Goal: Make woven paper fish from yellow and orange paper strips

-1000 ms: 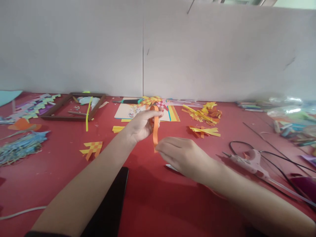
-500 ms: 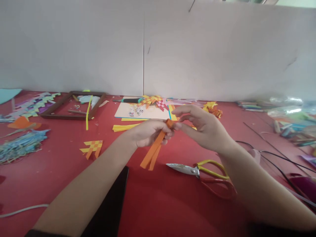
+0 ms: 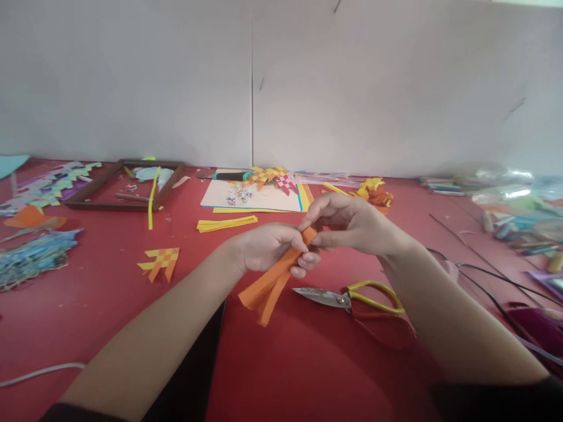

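Observation:
My left hand [image 3: 278,246] is closed round a bundle of orange paper strips [image 3: 272,280], pinched between thumb and fingers. The strips are bent over at the top, and their loose ends fan down to the left. My right hand [image 3: 345,225] pinches the folded top end with thumb and fingertips. Below the hands, a pair of scissors [image 3: 347,300] with one yellow and one red handle lies partly spread on the red table. A small woven yellow-and-orange paper fish [image 3: 161,262] rests left of my left forearm.
Yellow paper strips [image 3: 226,224] lie beyond my left hand. Further back are cream paper sheets [image 3: 215,196] bearing small beads and woven fish. A brown wooden frame [image 3: 112,205] and blue string bundle [image 3: 39,258] are at left; black cables [image 3: 488,272] run at right.
My right hand has moved in from just beside the strips, and its raised fingers now pinch their folded top. The bundle sits slightly lower and its loose ends spread wider.

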A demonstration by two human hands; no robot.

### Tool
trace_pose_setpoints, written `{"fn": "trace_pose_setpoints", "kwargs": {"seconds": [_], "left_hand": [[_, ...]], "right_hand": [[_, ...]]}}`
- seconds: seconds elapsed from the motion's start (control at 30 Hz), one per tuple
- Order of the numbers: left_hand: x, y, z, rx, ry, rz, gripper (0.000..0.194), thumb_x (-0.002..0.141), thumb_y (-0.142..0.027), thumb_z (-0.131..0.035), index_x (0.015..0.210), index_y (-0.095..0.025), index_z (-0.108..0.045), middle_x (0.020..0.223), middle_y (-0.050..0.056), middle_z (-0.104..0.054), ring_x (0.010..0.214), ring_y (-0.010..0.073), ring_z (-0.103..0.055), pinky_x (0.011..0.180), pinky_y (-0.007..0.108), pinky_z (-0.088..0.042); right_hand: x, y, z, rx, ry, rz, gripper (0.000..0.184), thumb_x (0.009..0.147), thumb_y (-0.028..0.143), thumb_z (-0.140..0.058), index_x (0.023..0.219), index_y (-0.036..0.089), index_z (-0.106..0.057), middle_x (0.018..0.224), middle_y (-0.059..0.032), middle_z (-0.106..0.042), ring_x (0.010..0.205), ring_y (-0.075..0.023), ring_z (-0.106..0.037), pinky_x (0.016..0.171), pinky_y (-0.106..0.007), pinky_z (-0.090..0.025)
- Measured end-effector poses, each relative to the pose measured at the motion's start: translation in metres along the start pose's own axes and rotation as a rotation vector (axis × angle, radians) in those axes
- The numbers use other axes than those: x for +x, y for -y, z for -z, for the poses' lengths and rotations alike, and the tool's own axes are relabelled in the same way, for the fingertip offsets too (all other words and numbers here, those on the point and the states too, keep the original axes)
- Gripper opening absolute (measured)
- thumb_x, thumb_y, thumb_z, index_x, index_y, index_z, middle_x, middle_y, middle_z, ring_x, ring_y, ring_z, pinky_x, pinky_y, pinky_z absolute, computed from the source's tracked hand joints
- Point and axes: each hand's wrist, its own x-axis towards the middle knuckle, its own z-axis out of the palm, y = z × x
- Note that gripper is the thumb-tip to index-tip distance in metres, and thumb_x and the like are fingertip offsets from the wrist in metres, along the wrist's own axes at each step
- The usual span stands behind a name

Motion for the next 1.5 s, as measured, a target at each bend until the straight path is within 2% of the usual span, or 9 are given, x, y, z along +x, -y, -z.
{"fn": "trace_pose_setpoints", "kwargs": {"seconds": [0.1,0.23,0.33,0.5,0.7,0.87,1.07,1.2,1.5], "left_hand": [[0.0,-0.001,0.001,0.011,-0.046,-0.015,0.018,0.069,-0.014,-0.056,0.085,-0.017,-0.051,0.07,0.001,-0.053,0.06,0.0107,-0.054,0.057,0.024,-0.045],[-0.001,-0.005,-0.004,0.277,-0.341,-0.143,0.025,0.081,-0.028,-0.058,0.102,-0.02,-0.045,0.092,0.006,-0.066,0.065,0.0178,-0.067,0.062,0.033,-0.051],[-0.005,-0.008,-0.009,0.449,-0.45,-0.271,0.033,0.087,-0.046,-0.059,0.101,-0.022,-0.041,0.114,0.01,-0.065,0.075,0.0216,-0.072,0.072,0.038,-0.053],[-0.015,-0.013,-0.007,0.584,-0.467,-0.263,0.034,0.093,-0.052,-0.049,0.095,-0.018,-0.05,0.121,0.014,-0.065,0.083,0.023,-0.073,0.075,0.036,-0.052],[-0.016,-0.014,0.001,0.456,-0.331,-0.138,0.027,0.095,-0.043,-0.047,0.086,-0.017,-0.052,0.107,0.011,-0.07,0.082,0.0224,-0.072,0.069,0.033,-0.054],[-0.013,-0.012,0.005,0.375,-0.339,-0.115,0.026,0.094,-0.04,-0.052,0.083,-0.017,-0.054,0.086,0.003,-0.067,0.067,0.0158,-0.07,0.077,0.039,-0.056],[-0.014,-0.014,0.009,0.322,-0.221,-0.071,0.029,0.092,-0.042,-0.053,0.078,-0.016,-0.051,0.09,0.009,-0.072,0.078,0.0184,-0.07,0.082,0.038,-0.054],[-0.013,-0.013,0.011,0.314,-0.246,-0.074,0.027,0.092,-0.04,-0.054,0.08,-0.016,-0.055,0.086,0.004,-0.068,0.077,0.0166,-0.069,0.084,0.037,-0.053],[-0.018,-0.015,0.008,0.684,-0.387,-0.084,0.041,0.09,-0.053,-0.052,0.079,-0.015,-0.062,0.069,0.0,-0.054,0.05,0.0062,-0.044,0.05,0.023,-0.038]], "right_hand": [[0.0,0.0,0.003,-0.002,-0.091,-0.025,0.017,0.075,0.021,-0.077,0.084,0.018,-0.063,0.081,-0.0018,-0.071,0.071,-0.0124,-0.067,0.064,-0.025,-0.057],[0.0,-0.002,0.01,-0.083,-0.293,-0.07,0.019,0.071,0.029,-0.081,0.078,0.019,-0.066,0.083,-0.0039,-0.073,0.077,-0.0159,-0.069,0.071,-0.03,-0.057],[0.001,-0.003,0.016,-0.129,-0.415,-0.094,0.021,0.066,0.03,-0.083,0.078,0.02,-0.069,0.081,-0.0022,-0.073,0.074,-0.0151,-0.068,0.069,-0.029,-0.056],[0.0,-0.002,0.018,-0.134,-0.495,-0.087,0.019,0.064,0.029,-0.085,0.074,0.021,-0.071,0.08,-0.0005,-0.072,0.072,-0.0133,-0.067,0.068,-0.027,-0.055],[0.001,-0.007,0.024,-0.039,-0.499,-0.059,0.019,0.063,0.027,-0.085,0.074,0.023,-0.07,0.083,0.0005,-0.073,0.076,-0.0137,-0.068,0.07,-0.028,-0.057],[0.0,-0.01,0.03,-0.012,-0.491,-0.061,0.019,0.064,0.027,-0.085,0.076,0.022,-0.071,0.082,-0.0003,-0.072,0.075,-0.0137,-0.068,0.068,-0.028,-0.057],[-0.002,-0.008,0.031,-0.075,-0.469,-0.051,0.02,0.064,0.029,-0.085,0.076,0.022,-0.07,0.087,-0.0017,-0.073,0.078,-0.0157,-0.068,0.07,-0.03,-0.058],[-0.004,-0.007,0.034,-0.097,-0.429,-0.045,0.017,0.066,0.028,-0.084,0.075,0.024,-0.071,0.088,-0.0006,-0.073,0.08,-0.0154,-0.068,0.074,-0.031,-0.058],[-0.005,-0.005,0.036,-0.107,-0.383,-0.042,0.016,0.067,0.027,-0.084,0.077,0.025,-0.072,0.085,0.0004,-0.073,0.079,-0.0137,-0.069,0.073,-0.028,-0.058]]}}
